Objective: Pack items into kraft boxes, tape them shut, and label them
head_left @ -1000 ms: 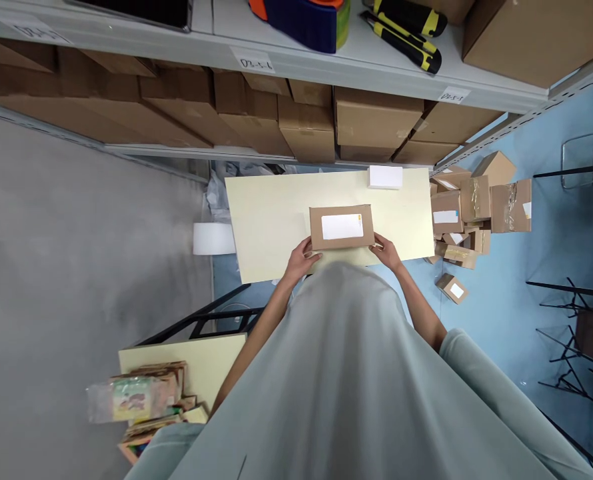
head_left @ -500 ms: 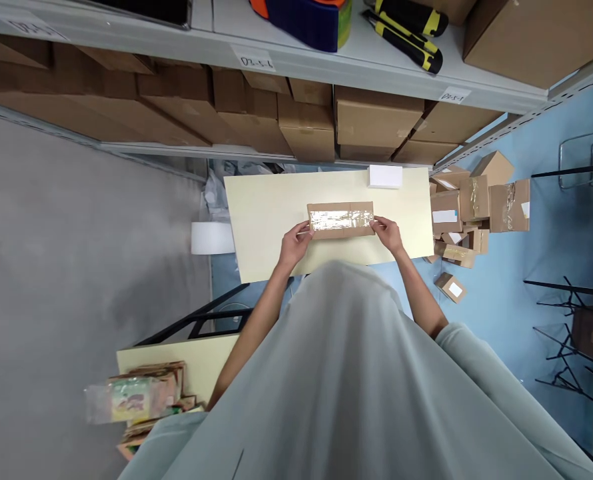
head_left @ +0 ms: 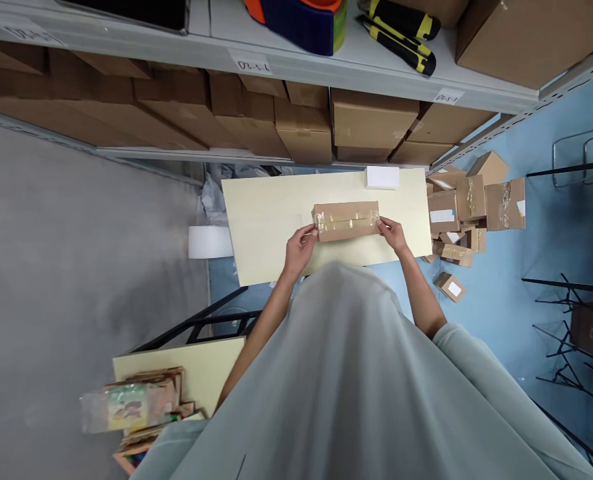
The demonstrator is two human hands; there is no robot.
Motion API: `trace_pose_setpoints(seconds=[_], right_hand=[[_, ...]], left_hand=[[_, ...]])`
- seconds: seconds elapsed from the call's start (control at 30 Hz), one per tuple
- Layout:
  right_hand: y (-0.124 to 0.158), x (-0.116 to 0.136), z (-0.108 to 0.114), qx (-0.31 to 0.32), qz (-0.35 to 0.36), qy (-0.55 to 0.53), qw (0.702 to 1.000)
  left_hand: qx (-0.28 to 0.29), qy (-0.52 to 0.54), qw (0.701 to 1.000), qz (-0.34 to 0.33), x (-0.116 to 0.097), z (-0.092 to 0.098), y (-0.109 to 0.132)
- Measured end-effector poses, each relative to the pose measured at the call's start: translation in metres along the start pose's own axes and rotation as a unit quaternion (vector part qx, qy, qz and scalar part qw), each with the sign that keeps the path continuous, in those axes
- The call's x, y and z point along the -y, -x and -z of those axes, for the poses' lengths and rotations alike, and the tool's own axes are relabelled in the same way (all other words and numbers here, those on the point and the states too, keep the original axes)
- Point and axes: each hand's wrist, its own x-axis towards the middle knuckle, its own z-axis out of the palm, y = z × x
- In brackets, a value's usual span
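A long, narrow cardboard box with a strip of clear tape along its upper face is held between my two hands over the pale yellow tabletop. My left hand grips the box's left end, thumb and fingers pinched at the corner. On the right end, my right hand has its fingers closed around the near corner. Whether the box touches the tabletop I cannot tell. Behind it, close to the table's far edge, lies a small white box.
Above the table a metal shelf carries cardboard boxes, box cutters and a blue-orange tool. Taped parcels are piled on the floor to the right. A white roll stands left; flattened packaging sits lower left.
The cardboard box has shifted slightly right, and its near side shows more now. The glare on its tape has faded. Both hands moved with it, still gripping its ends.
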Motion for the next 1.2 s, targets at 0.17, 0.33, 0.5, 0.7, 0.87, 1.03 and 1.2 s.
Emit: trace_pose_setpoints(seconds=[0.17, 0.33, 0.5, 0.7, 0.87, 1.03, 1.2], right_hand=[[-0.003, -0.013, 0.023, -0.042, -0.063, -0.054, 0.996], [0.003, -0.009, 0.027, -0.162, -0.039, 0.009, 0.986], [0.032, 0.021, 0.011, -0.142, 0.05, -0.025, 0.988], [0.054, 0.045, -0.008, -0.092, 0.023, -0.072, 0.993], [0.064, 0.049, -0.012, -0.035, 0.033, -0.085, 0.995], [0.072, 0.048, -0.017, -0.006, 0.048, -0.089, 0.995], [0.073, 0.03, -0.023, 0.032, 0.003, -0.147, 0.989]], left_hand=[[-0.002, 0.021, 0.998, 0.061, 0.003, -0.008, -0.006], [0.068, 0.046, 0.995, 0.065, -0.004, -0.032, -0.011], [0.108, 0.065, 0.992, -0.001, -0.027, -0.046, 0.0], [0.11, 0.029, 0.993, -0.035, -0.051, -0.046, 0.009], [0.095, -0.008, 0.993, -0.077, -0.058, -0.041, 0.017], [0.095, -0.041, 0.988, -0.117, -0.065, -0.032, 0.028], [0.093, -0.108, 0.973, -0.182, -0.083, -0.028, 0.046]])
